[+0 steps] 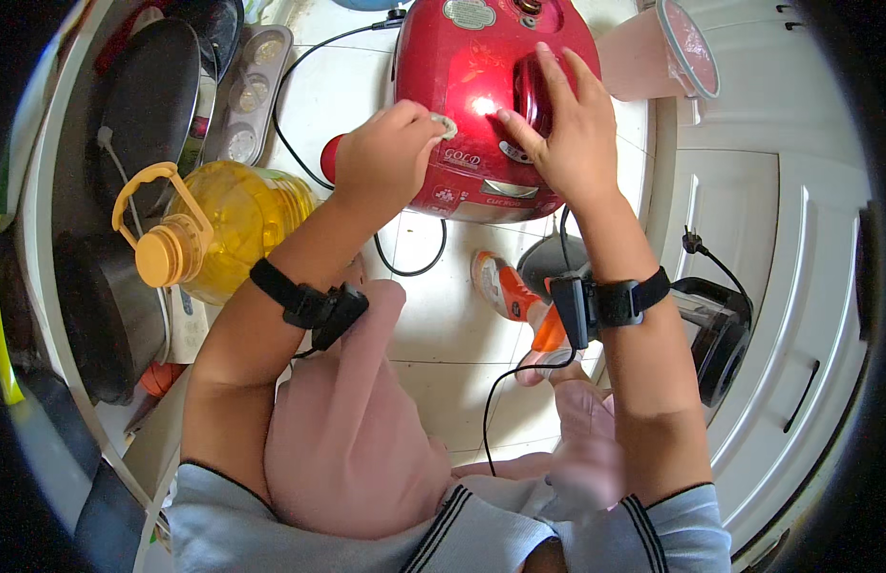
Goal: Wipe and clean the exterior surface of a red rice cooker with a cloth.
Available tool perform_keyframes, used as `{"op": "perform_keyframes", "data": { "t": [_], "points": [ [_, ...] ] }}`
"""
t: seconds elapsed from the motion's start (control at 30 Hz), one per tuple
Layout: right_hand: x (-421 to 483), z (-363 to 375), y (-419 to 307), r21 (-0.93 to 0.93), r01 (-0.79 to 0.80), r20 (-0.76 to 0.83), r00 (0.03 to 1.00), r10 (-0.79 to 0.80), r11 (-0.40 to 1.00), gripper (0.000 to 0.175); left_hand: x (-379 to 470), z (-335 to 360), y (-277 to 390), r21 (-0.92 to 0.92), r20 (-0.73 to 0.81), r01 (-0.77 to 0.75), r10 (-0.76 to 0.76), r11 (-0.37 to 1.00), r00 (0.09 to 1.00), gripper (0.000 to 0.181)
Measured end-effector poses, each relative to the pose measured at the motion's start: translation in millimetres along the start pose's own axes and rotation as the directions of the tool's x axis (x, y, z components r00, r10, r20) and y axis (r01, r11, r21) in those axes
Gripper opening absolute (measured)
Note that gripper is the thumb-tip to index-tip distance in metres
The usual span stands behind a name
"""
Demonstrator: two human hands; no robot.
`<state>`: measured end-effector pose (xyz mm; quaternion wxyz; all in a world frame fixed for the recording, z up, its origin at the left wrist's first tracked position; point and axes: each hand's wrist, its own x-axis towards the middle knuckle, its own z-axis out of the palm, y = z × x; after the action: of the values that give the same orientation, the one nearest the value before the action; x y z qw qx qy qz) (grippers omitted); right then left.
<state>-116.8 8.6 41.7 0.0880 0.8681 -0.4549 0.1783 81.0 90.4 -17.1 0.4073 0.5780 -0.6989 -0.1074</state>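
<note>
A glossy red rice cooker (457,79) stands on the tiled floor before me at the top of the view. My left hand (389,147) pinches a small pale piece of cloth or sponge (445,127) at the cooker's left front edge. My right hand (572,129) rests with spread fingers on the lid, over the dark red handle area, and grips nothing. Black straps with small devices sit around both forearms. A black cable curves over the floor to the left of the cooker.
A large bottle of yellow oil (231,222) with an orange cap lies or stands at left, near pans (149,93) and a muffin tin (253,100). At right are a pink bin (640,57), white cabinet doors (722,193) and a black appliance with a plug (722,358).
</note>
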Motion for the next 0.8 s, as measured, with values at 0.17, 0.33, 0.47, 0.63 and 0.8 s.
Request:
{"op": "perform_keyframes", "data": {
  "t": [0.17, 0.33, 0.47, 0.63, 0.8],
  "points": [
    [-4, 23, -1, 0.109, 0.009, 0.029, 0.999, -0.012, 0.994, 0.062, -2, 0, -1, -0.009, 0.048, -0.037, 0.038, 0.999, 0.998, 0.012],
    [-4, 29, -5, 0.235, -0.025, -0.005, 1.0, 0.026, 0.972, 0.056, 31, 6, -6, 0.109, -0.075, -0.032, 0.04, 0.994, 0.996, 0.009],
    [-5, 29, -1, 0.229, -0.022, -0.01, 1.0, 0.025, 0.973, 0.057, 8, 15, -1, 0.051, -0.054, -0.134, 0.136, 0.99, 0.989, 0.007],
    [-5, 28, -1, 0.222, -0.02, 0.0, 1.0, 0.02, 0.975, 0.059, -1, 13, 5, 0.053, -0.024, -0.201, 0.202, 0.978, 0.979, 0.006],
    [-5, 29, 1, 0.214, -0.021, 0.024, 1.0, 0.016, 0.977, 0.061, 12, 12, 11, 0.092, 0.071, -0.174, 0.168, 0.98, 0.983, 0.01]
  ]
}}
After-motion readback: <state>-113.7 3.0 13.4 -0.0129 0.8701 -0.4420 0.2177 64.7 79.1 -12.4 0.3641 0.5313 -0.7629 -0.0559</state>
